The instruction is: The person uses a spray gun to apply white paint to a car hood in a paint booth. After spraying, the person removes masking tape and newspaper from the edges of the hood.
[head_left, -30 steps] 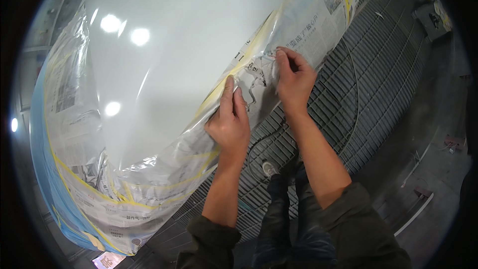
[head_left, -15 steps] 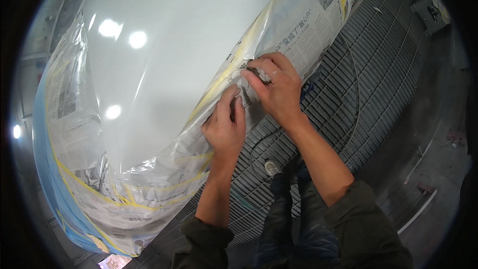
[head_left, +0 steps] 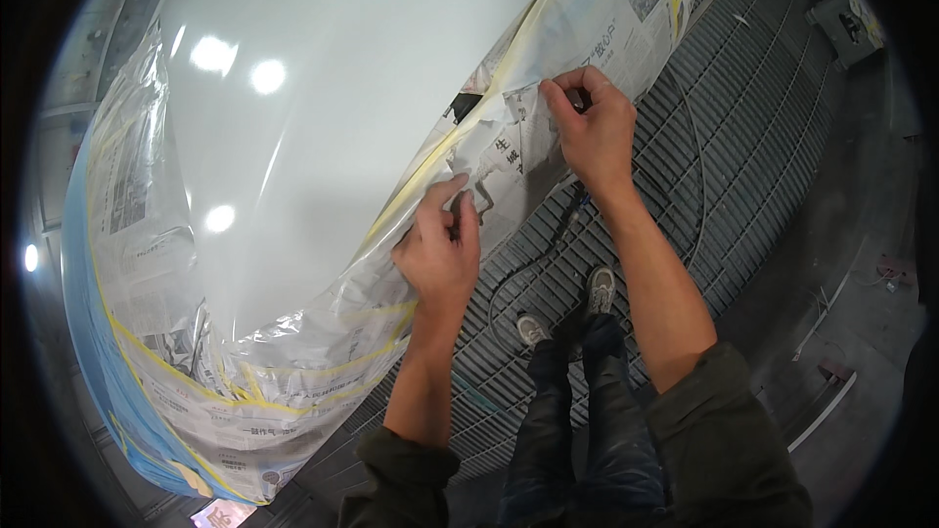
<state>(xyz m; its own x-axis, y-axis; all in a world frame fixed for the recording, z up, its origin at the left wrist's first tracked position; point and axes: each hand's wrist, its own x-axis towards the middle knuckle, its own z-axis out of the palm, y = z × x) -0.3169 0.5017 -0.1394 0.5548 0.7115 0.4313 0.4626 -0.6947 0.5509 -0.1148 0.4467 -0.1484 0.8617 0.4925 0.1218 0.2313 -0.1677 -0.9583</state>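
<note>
A large glossy white panel is bordered by newspaper, clear plastic film and yellow masking tape. At its right edge my left hand is closed, with thumb and forefinger pinching the newspaper sheet close to the tape. Farther along the same edge, my right hand pinches the upper part of the newspaper between thumb and forefinger. The sheet between my hands is torn and creased. Above it, beside the tape, a dark gap shows at the panel's edge.
Blue sheeting wraps the far left side of the covered object. Below me lies a metal floor grating, with a thin hose across it. My shoes stand on the grating. A grey box sits at the upper right.
My right hand has moved up and to the right, away from my left hand, drawing the newspaper with it. A dark gap now shows beside the tape. My left hand has barely moved.
</note>
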